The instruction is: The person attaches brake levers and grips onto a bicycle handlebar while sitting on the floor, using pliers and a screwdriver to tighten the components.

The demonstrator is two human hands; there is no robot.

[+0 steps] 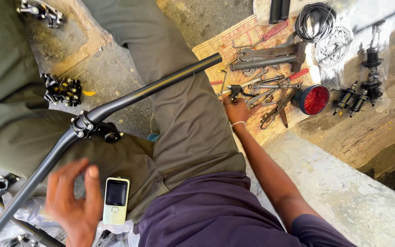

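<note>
Handlebar (pixel 115 103) across the lap, black and slightly bent, running from the near left corner up to the far middle, with a black stem clamp (pixel 84 124) fixed around it at the bend. The left hand (pixel 74 201) hovers at the near left, fingers spread and released, gripping nothing, blurred, just beside the bar's lower stretch and next to a small pale mobile phone (pixel 115 200) lying on the olive trousers (pixel 184 119). Over on the right, the right hand (pixel 236 111) reaches out along an outstretched arm to a sheet of cardboard (pixel 227 42) spread with tools; its fingers curl onto a black brake lever (pixel 235 91) at the cardboard's near left edge, though whether they have truly clenched it I cannot tell. A thin pale band sits at that wrist. Just right of the hand lies a jumble of spanners and pliers (pixel 270 98), a heavy pipe wrench (pixel 270 57) farther off, red-handled screwdrivers (pixel 275 31) beyond that. A red round bowl with a blue rim (pixel 315 99) sits at the right of the cardboard, a coil of black cable (pixel 314 20) at the far edge, and black wheel hubs (pixel 364 89) rest on clear plastic on the concrete to the right. On the ground to the far left, a cluster of black bike parts (pixel 62 90) lies well apart from both hands.
</note>
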